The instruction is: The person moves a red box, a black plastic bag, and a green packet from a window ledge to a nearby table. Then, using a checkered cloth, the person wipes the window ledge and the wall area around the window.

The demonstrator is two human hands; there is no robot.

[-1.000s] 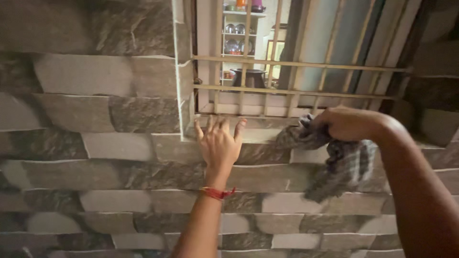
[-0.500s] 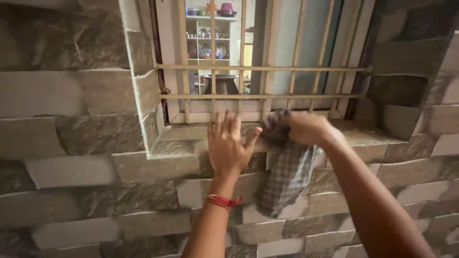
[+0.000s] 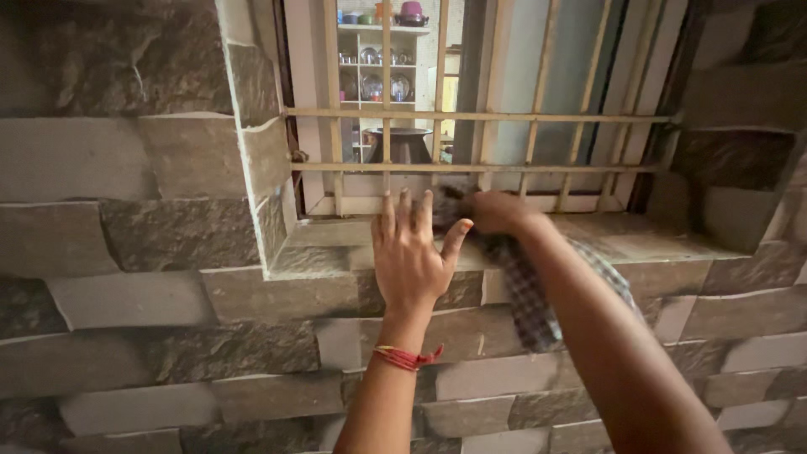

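My right hand point(image 3: 498, 211) is closed around a grey checked cloth point(image 3: 530, 294) and presses it onto the stone window sill point(image 3: 639, 240), close to the window frame. The rest of the cloth hangs down over the sill's front edge, partly behind my right forearm. My left hand point(image 3: 412, 252) is flat against the front of the sill with fingers spread, holding nothing. A red thread band circles my left wrist point(image 3: 405, 357).
A window with a beige metal grille point(image 3: 479, 118) stands above the sill. Through it I see a dark pot point(image 3: 399, 145) and shelves of steel vessels. Grey and brown stone cladding point(image 3: 143, 244) covers the wall around the window recess.
My right hand has swept the cloth leftward along the sill, from the right part toward my left hand. The view has shifted closer to the window. My left hand stayed on the sill.
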